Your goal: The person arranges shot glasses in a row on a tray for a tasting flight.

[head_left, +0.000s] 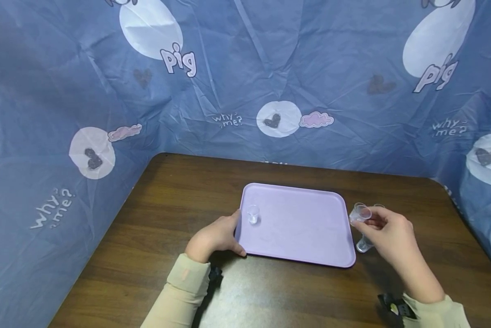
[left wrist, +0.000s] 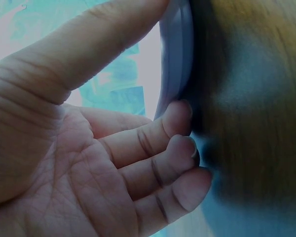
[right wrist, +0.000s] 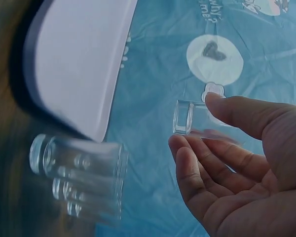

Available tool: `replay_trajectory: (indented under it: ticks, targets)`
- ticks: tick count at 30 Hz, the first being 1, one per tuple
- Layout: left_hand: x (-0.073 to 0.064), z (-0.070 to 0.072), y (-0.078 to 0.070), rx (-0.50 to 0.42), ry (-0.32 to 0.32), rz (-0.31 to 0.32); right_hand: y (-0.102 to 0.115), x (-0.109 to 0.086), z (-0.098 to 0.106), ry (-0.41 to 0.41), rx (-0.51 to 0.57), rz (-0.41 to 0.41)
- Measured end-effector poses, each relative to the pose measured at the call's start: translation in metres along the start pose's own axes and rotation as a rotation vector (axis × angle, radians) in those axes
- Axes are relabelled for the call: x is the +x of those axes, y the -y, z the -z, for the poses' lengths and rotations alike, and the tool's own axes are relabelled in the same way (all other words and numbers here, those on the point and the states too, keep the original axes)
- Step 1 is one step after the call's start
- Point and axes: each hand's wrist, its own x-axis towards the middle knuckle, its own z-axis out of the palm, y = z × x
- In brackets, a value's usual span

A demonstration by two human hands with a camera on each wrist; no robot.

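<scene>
A small clear shot glass point(head_left: 360, 212) is pinched between the thumb and fingers of my right hand point(head_left: 389, 232), above the tray's right edge. In the right wrist view that raised glass point(right wrist: 192, 117) lies sideways across the picture, its thick base pointing away from the palm. My left hand point(head_left: 216, 234) rests against the left edge of the lilac tray point(head_left: 298, 223), thumb at the near corner, fingers loosely extended along the rim point(left wrist: 176, 54). Another clear shot glass point(head_left: 253, 214) stands upright on the tray's left side.
Just right of the tray, several more clear shot glasses point(right wrist: 81, 158) stand in a row on the brown wooden table point(head_left: 294, 291), partly hidden behind my right hand in the head view. A blue printed cloth point(head_left: 229, 82) hangs around the table's back and sides.
</scene>
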Motion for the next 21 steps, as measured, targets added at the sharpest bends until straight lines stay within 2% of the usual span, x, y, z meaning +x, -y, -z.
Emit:
replay_trajectory:
  ticks: [10,21]
  targets:
    - [-0.001,-0.001,-0.001,-0.006,0.006,0.009,0.016,0.006,-0.017,0.058,0.066,0.02]
    - [-0.003,0.001,-0.002,-0.006,-0.012,-0.01,0.031,0.012,-0.044,0.151,0.098,0.037]
